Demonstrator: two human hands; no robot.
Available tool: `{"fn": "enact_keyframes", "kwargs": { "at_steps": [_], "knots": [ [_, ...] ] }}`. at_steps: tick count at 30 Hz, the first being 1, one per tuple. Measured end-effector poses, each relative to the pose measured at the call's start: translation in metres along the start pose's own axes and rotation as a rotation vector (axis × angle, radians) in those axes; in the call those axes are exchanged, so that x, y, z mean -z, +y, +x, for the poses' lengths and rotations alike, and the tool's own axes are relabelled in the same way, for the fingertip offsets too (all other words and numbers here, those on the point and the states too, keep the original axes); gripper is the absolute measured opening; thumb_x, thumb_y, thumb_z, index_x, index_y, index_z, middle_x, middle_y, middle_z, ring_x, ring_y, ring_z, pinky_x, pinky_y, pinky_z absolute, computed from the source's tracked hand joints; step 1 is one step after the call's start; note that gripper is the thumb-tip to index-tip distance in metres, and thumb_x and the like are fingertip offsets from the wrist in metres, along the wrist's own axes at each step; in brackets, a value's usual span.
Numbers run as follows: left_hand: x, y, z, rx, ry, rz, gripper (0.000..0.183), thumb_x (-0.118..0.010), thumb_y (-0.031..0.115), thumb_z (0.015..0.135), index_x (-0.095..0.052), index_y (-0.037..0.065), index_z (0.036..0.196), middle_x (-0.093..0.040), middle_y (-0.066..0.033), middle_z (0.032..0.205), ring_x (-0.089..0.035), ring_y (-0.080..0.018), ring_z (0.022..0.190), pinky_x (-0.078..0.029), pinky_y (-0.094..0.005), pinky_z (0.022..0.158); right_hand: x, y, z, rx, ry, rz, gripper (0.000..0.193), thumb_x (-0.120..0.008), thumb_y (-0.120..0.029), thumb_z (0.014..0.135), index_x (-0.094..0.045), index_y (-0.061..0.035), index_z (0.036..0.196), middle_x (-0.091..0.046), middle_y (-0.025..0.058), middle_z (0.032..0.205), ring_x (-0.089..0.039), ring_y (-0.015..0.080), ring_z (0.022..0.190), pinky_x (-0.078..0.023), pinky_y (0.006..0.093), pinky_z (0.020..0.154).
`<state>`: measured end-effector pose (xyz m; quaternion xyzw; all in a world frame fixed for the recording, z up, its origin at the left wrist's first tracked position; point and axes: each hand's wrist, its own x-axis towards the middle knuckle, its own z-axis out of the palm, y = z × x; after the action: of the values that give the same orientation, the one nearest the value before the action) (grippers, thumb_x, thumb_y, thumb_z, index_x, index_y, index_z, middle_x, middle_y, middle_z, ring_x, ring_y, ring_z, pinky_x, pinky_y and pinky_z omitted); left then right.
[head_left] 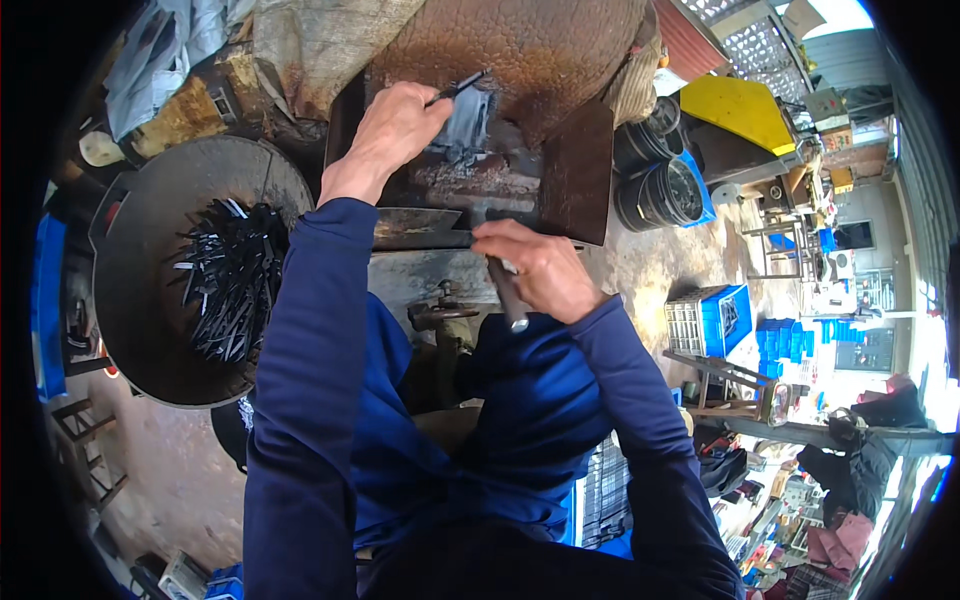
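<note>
My left hand (395, 130) is closed, with a slim black strip (460, 87) jutting from its fingers over a dark, rust-stained metal box (578, 170). Beneath the strip, a grey, shiny patch (468, 125) shows on the work surface. Closer to my body, my right hand (540, 268) wraps around a dark, rod-like handle (508, 298) with a pale metal end pointing back at me; the rest of that tool is hidden or too dark to make out. At the left, a wide round metal pan (140, 300) holds a heap of black strips (235, 285).
A rusty, pitted sheet (520, 50) rises behind the box. Black buckets (660, 195) stand to its right. A rusty metal fitting (440, 312) sits between my knees. Farther right are a blue-and-white crate (708, 318) and a wooden stand (720, 385). A wooden stool (90, 450) is at left.
</note>
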<state>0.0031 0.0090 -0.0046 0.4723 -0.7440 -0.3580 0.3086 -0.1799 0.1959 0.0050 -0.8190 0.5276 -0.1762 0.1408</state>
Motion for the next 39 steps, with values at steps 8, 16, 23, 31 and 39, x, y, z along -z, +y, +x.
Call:
{"fn": "enact_keyframes", "kwargs": {
  "at_steps": [8, 16, 23, 31, 39],
  "knots": [
    [-0.010, -0.025, 0.005, 0.088, -0.365, 0.304, 0.031, -0.061, 0.028, 0.088, -0.066, 0.003, 0.105, -0.067, -0.0199, 0.107, -0.059, -0.0381, 0.106, -0.048, -0.0435, 0.087, 0.018, 0.029, 0.020, -0.319, 0.157, 0.372, 0.024, -0.062, -0.004, 0.088, -0.062, -0.0013, 0.112, -0.067, 0.0098, 0.110, -0.066, 0.0142, 0.076, -0.052, 0.0270, 0.064],
    [-0.014, -0.024, 0.011, -0.066, -0.256, 0.009, 0.024, -0.059, 0.023, 0.092, -0.067, 0.001, 0.096, -0.065, -0.0102, 0.079, -0.057, -0.0215, 0.073, -0.044, -0.0349, 0.065, 0.010, 0.038, 0.063, -0.559, 0.489, 0.969, 0.032, -0.053, -0.017, 0.098, -0.052, 0.0036, 0.123, -0.066, 0.0121, 0.105, -0.066, 0.0144, 0.076, -0.055, 0.0269, 0.070],
    [-0.015, 0.010, -0.005, 0.105, -0.455, -0.533, 0.024, -0.054, 0.024, 0.096, -0.067, 0.004, 0.094, -0.060, 0.0015, 0.069, -0.039, -0.0044, 0.054, -0.031, -0.0235, 0.048, 0.004, 0.023, 0.078, -0.447, 0.546, 1.268, 0.031, -0.054, -0.013, 0.097, -0.052, 0.0030, 0.124, -0.065, 0.0150, 0.105, -0.067, 0.0223, 0.091, -0.053, 0.0326, 0.087],
    [-0.015, -0.005, 0.000, 0.207, -0.318, -0.466, 0.027, -0.052, 0.027, 0.096, -0.065, 0.004, 0.097, -0.056, 0.0024, 0.070, -0.036, -0.0041, 0.052, -0.028, -0.0222, 0.047, 0.008, 0.030, 0.070, -0.583, 0.552, 1.228, 0.026, -0.054, -0.010, 0.096, -0.055, 0.0028, 0.118, -0.063, 0.0156, 0.104, -0.068, 0.0248, 0.092, -0.057, 0.0338, 0.083],
    [-0.022, -0.033, 0.012, 0.154, -0.395, -0.091, 0.029, -0.051, 0.021, 0.091, -0.062, 0.002, 0.110, -0.064, -0.0090, 0.094, -0.057, -0.0198, 0.084, -0.044, -0.0319, 0.076, 0.016, 0.031, 0.059, -0.634, 0.513, 1.255, 0.022, -0.051, -0.010, 0.097, -0.056, 0.0020, 0.115, -0.062, 0.0145, 0.097, -0.070, 0.0277, 0.086, -0.059, 0.0352, 0.077]
  ]
}}
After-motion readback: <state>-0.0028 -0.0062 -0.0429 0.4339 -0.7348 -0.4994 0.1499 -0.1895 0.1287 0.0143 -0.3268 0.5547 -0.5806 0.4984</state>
